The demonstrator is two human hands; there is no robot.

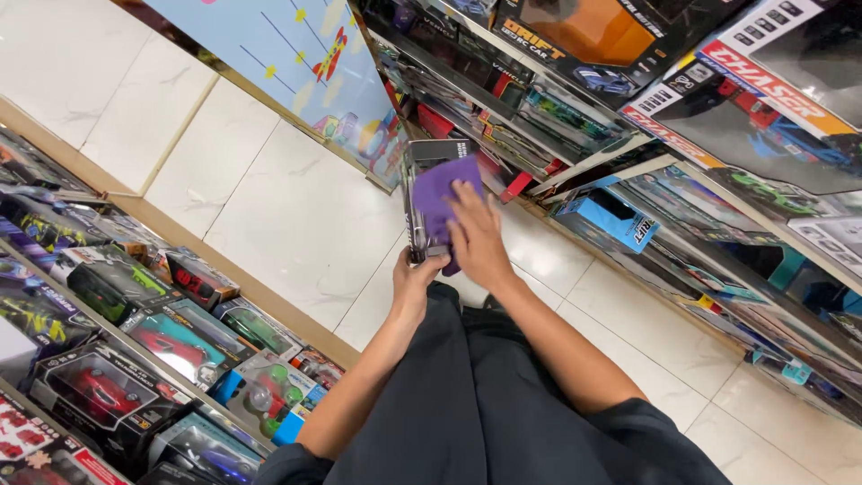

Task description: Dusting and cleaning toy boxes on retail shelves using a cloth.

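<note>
Toy box (422, 193) mid-wipe: left hand (415, 274) grips its bottom end at 6 o'clock while right hand (478, 235) presses purple cloth (440, 193) flat across its face, shelves (628, 153) at 3 o'clock.

This is a toy shop, seen down a narrow aisle. On the left, wooden-edged display shelves (135, 346) are packed with boxed toy cars behind clear plastic windows, among them a red model car in a dark box (99, 391) and a green one (256, 328). On the right, more tiered shelves (575, 166) carry large cardboard boxes of remote-control cars, including an orange car box (593, 36) and a light blue carton (611, 216). Between them runs a floor of glossy white marble-look tiles (296, 216), and at the far end stands a pale blue printed panel with a cartoon rocket (296, 63).
</note>
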